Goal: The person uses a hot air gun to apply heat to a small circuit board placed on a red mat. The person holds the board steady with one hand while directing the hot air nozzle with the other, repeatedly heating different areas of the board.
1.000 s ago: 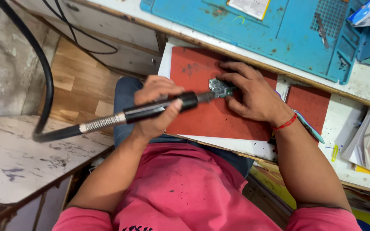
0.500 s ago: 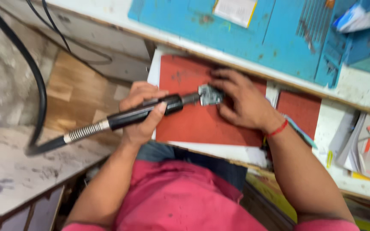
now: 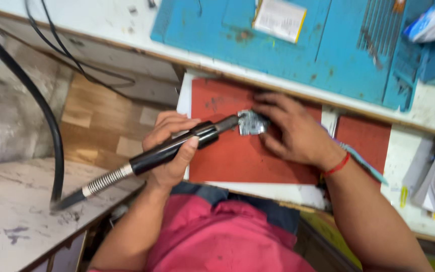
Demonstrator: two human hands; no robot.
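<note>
My left hand (image 3: 169, 151) grips a black rotary tool handpiece (image 3: 177, 146) with a sprung flexible shaft running off to the lower left. Its tip touches a small silvery metal piece (image 3: 250, 122) lying on a red mat (image 3: 237, 156). My right hand (image 3: 293, 131) presses down on that metal piece from the right, fingers spread over it. A red thread is tied round the right wrist.
A blue work mat (image 3: 328, 45) with a pale card (image 3: 280, 19) lies on the bench behind. A thick black hose (image 3: 41, 111) curves down the left side. A marbled grey surface (image 3: 11, 221) sits lower left; papers (image 3: 434, 176) lie at right.
The view has shifted and blurred a little. Both hands and the tool stay on the metal piece, slid slightly left on the red mat.
</note>
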